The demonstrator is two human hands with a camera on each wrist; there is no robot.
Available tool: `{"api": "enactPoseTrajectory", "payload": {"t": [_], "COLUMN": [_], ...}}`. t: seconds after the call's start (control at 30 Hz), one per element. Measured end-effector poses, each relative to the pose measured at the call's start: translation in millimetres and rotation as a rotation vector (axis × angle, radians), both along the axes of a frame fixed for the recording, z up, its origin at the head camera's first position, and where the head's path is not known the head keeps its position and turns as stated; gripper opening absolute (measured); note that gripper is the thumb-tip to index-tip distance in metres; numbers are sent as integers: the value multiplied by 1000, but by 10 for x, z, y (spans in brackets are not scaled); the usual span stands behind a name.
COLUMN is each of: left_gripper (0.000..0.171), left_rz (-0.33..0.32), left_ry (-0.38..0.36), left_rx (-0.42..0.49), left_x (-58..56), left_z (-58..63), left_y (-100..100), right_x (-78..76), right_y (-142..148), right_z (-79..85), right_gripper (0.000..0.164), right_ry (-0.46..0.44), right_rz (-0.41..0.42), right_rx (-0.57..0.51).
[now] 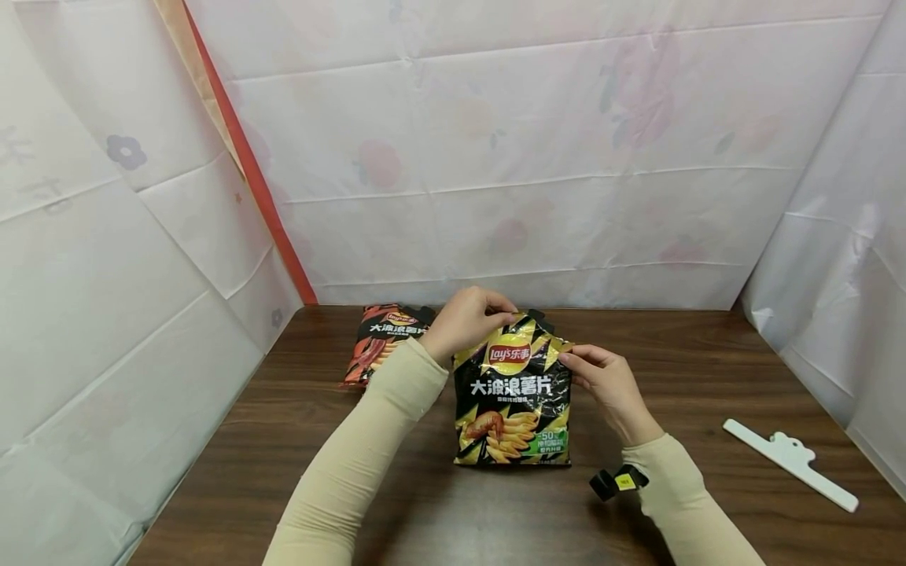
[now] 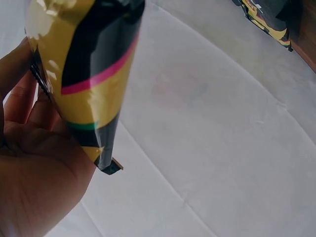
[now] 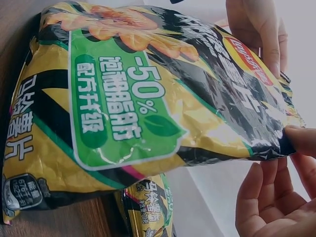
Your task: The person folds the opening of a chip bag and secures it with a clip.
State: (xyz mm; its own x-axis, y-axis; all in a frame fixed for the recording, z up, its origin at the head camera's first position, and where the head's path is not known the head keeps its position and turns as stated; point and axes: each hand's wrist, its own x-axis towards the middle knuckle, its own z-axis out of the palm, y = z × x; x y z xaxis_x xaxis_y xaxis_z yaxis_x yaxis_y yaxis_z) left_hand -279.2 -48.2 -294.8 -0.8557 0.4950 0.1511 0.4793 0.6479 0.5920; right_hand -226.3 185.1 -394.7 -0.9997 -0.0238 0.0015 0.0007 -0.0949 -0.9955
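A black and yellow Lay's chip bag (image 1: 511, 405) stands upright, its printed front facing me and its lower edge at the table. My left hand (image 1: 467, 321) pinches the top edge from the left, thumb and fingers meeting near the middle. At the upper right corner, my right hand (image 1: 610, 389) pinches the bag between thumb and fingers. In the right wrist view the bag (image 3: 197, 128) looks full and wrinkled, narrowing toward the pinched corner. The left wrist view shows the bag (image 2: 94, 59) side-on, partly covering the left hand's fingers.
A red and black chip bag (image 1: 375, 338) lies at the back left, partly covered by the left arm. Another yellow and black bag (image 3: 153, 207) sits behind the held one. A long white bag clip (image 1: 789, 462) lies on the table (image 1: 694, 377) at the right.
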Motion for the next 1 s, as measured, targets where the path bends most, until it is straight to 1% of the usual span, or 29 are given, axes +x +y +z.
{"api": "enactPoseTrajectory", "payload": {"t": [0.27,0.43,0.67,0.87,1.0], "left_gripper": [18,18,18,18,19], "left_rz": [-9,-14,-27,-54,-55], "left_ry": [30,50,28,20,13], "left_rx": [-5,2,41,63,61], "left_x": [1,15,11,5,3], "left_z": [-8,-18,-29,-41,-35], "left_y": [-11,-23,-50,-70,-75], "right_x": [-7,-5,-2,-4,9], "right_y": [10,15,20,19,10], "right_z": [-10,-19,-21,-23,-1], "right_gripper": [16,15,12,15,14], "right_ry": [39,49,54,64,54], "right_rz": [-16,-8,-4,18,27], "right_rx": [24,37,70,45,55]}}
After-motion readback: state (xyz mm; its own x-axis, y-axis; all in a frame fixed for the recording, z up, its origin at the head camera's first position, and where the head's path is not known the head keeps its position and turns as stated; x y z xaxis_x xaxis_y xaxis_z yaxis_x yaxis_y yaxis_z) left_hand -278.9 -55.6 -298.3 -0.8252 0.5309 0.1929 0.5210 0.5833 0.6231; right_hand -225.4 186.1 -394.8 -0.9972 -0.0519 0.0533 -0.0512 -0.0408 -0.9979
